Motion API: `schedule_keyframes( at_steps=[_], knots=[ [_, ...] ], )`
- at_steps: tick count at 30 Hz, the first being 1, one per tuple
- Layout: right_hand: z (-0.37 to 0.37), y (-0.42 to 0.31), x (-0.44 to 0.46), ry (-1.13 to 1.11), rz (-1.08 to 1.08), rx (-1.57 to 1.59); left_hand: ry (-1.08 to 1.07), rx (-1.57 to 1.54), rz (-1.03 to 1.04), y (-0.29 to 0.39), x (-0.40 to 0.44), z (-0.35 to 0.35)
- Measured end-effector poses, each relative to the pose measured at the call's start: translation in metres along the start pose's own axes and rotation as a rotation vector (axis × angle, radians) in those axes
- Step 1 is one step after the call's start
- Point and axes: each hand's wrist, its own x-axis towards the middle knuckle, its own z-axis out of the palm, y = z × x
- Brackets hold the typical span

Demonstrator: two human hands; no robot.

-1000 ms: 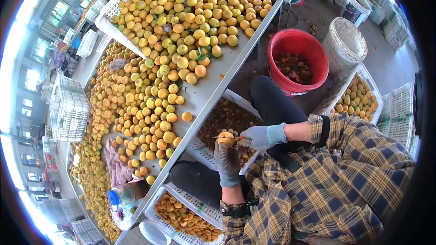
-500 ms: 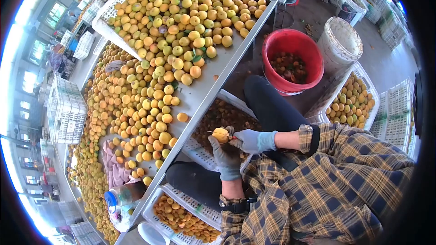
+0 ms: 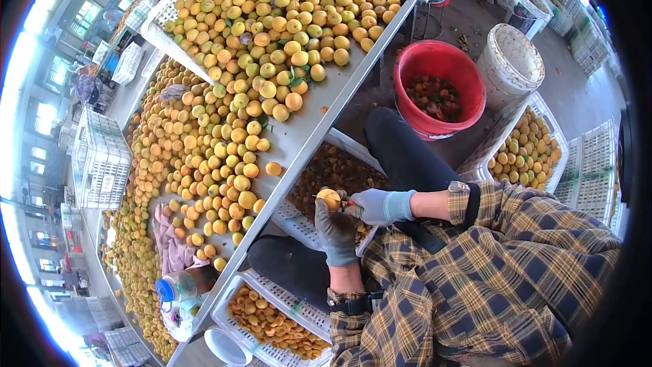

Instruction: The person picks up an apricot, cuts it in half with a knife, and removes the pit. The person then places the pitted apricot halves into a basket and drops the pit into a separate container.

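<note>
My left hand (image 3: 335, 231), in a grey glove with a light blue cuff, has its fingers wrapped round a yellow apricot (image 3: 329, 198). Close beside it, my right hand (image 3: 375, 207), gloved alike, grips a small knife (image 3: 347, 202); most of its handle is hidden in the fingers, and its thin blade meets the fruit. Both hands are over a white crate (image 3: 299, 230) of dark brown scraps between my knees. Left of the hands, a metal-edged table (image 3: 292, 153) bears a large heap of whole apricots (image 3: 204, 183).
A red bucket (image 3: 409, 68) with scraps and a stained white bucket (image 3: 499, 88) stand beyond my knee. A crate of halved apricots (image 3: 272, 326) is below the table edge, another of whole apricots (image 3: 526, 153) at right. On the table are a blue-lidded jar (image 3: 178, 287) and pink cloth (image 3: 170, 238).
The apricot has turned slightly in my left hand, and the knife blade now lies against its near side. Both hands stay in nearly the same place.
</note>
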Motion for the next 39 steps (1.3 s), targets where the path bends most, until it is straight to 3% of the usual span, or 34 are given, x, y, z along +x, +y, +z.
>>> schedule_keyframes(
  at_steps=[4, 6, 9, 13, 15, 17, 18, 22, 25, 26, 30, 32, 33, 35, 37, 39],
  knots=[
    [0.007, 0.003, -0.017, 0.024, 0.036, -0.012, -0.097, -0.136, 0.021, -0.003, -0.006, 0.010],
    [0.009, 0.006, -0.015, 0.047, 0.054, -0.055, -0.035, -0.144, -0.150, -0.013, -0.004, 0.008],
    [0.011, 0.010, -0.003, 0.106, 0.041, -0.056, 0.094, -0.088, -0.138, -0.011, 0.000, 0.002],
    [0.010, 0.008, 0.007, 0.018, 0.024, 0.065, -0.047, 0.300, 0.231, -0.006, 0.000, 0.004],
    [0.017, 0.014, -0.002, 0.059, 0.000, 0.045, -0.025, 0.237, 0.225, -0.012, 0.004, -0.009],
    [0.016, 0.013, -0.009, 0.032, 0.077, -0.066, -0.027, 0.025, -0.061, -0.020, 0.006, -0.025],
    [0.015, 0.013, -0.010, 0.049, 0.086, -0.100, -0.077, 0.193, -0.038, -0.021, 0.002, -0.019],
    [0.016, 0.017, 0.000, 0.079, 0.051, -0.202, 0.020, 0.302, 0.130, -0.013, -0.013, 0.020],
    [0.014, 0.013, 0.001, 0.059, 0.027, -0.172, -0.083, 0.123, -0.035, -0.018, 0.002, -0.021],
    [0.013, 0.013, 0.002, 0.040, 0.030, -0.195, 0.052, 0.387, 0.197, -0.028, 0.006, -0.028],
    [0.013, 0.013, -0.006, 0.037, 0.023, -0.233, 0.030, 0.162, 0.009, -0.019, 0.002, -0.018],
    [0.015, 0.012, -0.007, 0.024, 0.086, -0.252, 0.040, 0.767, 0.352, -0.024, -0.006, -0.011],
    [0.017, 0.012, -0.007, 0.029, 0.089, -0.251, 0.034, 0.767, 0.350, -0.022, -0.006, -0.010],
    [0.023, 0.018, -0.003, 0.001, 0.064, -0.231, 0.119, 0.502, 0.124, -0.019, -0.008, -0.007],
    [0.033, 0.024, 0.005, 0.026, 0.034, -0.149, 0.208, 0.433, 0.110, -0.019, -0.007, -0.001],
    [0.037, 0.024, 0.009, 0.003, 0.057, 0.006, 0.356, 0.601, 0.240, -0.026, 0.000, -0.009]
  ],
)
